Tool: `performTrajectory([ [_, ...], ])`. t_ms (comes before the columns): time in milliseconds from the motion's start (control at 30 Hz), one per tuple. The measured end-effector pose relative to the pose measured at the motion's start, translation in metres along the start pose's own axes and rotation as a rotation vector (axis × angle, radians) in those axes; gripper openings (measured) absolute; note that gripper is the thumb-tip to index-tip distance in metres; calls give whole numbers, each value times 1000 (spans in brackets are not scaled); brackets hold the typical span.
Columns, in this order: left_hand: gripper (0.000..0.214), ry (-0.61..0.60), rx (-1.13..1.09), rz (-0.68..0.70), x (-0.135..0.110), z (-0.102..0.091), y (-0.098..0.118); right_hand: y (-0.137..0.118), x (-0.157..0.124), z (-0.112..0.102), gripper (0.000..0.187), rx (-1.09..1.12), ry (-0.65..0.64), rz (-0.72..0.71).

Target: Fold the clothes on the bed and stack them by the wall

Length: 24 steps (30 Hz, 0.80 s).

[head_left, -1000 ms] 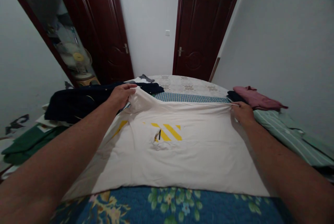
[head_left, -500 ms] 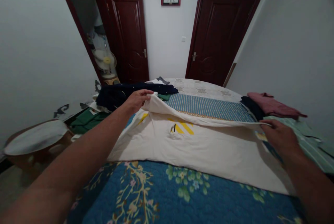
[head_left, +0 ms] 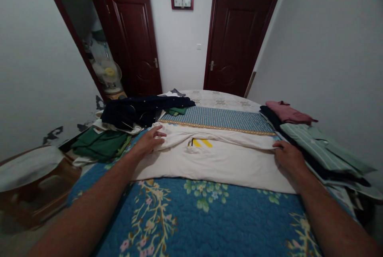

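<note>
A white shirt [head_left: 233, 165] with a yellow striped print lies folded in a long strip, its far edge turned over toward me. My left hand [head_left: 151, 140] rests on the strip's left end, fingers apart and touching the cloth. At the right end, my right hand [head_left: 285, 155] pinches the folded edge between thumb and fingers. Under the shirt spreads a blue quilted cover [head_left: 191, 225] with flowers.
Dark navy clothing [head_left: 128, 113] and a green folded garment [head_left: 100, 143] lie at left. On the right are a pink garment [head_left: 289, 112] and a pale green striped garment [head_left: 326, 145], stacked. A wooden stool [head_left: 32, 165] stands left of the table.
The lifted far edge of the shirt has come down and toward me onto the rest. My left hand has opened and lowered; my right still grips its end. The view has turned slightly right.
</note>
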<state>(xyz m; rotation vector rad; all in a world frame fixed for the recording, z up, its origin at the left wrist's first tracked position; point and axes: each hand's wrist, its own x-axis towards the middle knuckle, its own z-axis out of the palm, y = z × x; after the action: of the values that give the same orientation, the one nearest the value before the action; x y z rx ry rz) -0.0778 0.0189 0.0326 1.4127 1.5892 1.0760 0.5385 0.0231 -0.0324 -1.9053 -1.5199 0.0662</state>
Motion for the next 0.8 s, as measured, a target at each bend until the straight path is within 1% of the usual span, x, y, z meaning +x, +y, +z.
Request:
performTrajectory([
  [67,81,-5,-38,44,2,2,0,-2,-1,-2,32,8,3,1],
  [100,72,14,-88,88,3,0,0,-3,-1,-3,32,8,17,5],
  [167,58,88,-260,194,4,-6,3,-2,0,-5,33,-5,52,22],
  [233,55,137,-460,251,1,-14,5,1,2,-5,35,-8,52,45],
  [267,56,135,-530,251,-1,-19,5,3,4,-5,36,-7,41,51],
  [333,60,71,-564,218,-7,-26,3,8,6,-4,35,-10,7,56],
  [367,62,26,-539,196,-9,-29,0,9,6,-4,35,-12,-8,52],
  [433,65,-76,-421,161,-13,-33,-5,11,7,-3,35,-18,-17,41],
  [533,67,-223,-121,158,-15,-33,-11,10,6,-3,39,-23,-1,14],
  [633,60,-310,199,193,-16,-28,-10,5,4,-4,38,-26,2,-17],
  [700,48,-303,342,227,-17,-24,-6,1,3,-7,35,-29,-5,-27],
  [733,42,-271,383,254,-18,-24,-4,-1,2,-9,35,-31,1,-19],
  [800,36,-145,406,309,-18,-27,0,-6,1,-14,39,-34,20,14],
])
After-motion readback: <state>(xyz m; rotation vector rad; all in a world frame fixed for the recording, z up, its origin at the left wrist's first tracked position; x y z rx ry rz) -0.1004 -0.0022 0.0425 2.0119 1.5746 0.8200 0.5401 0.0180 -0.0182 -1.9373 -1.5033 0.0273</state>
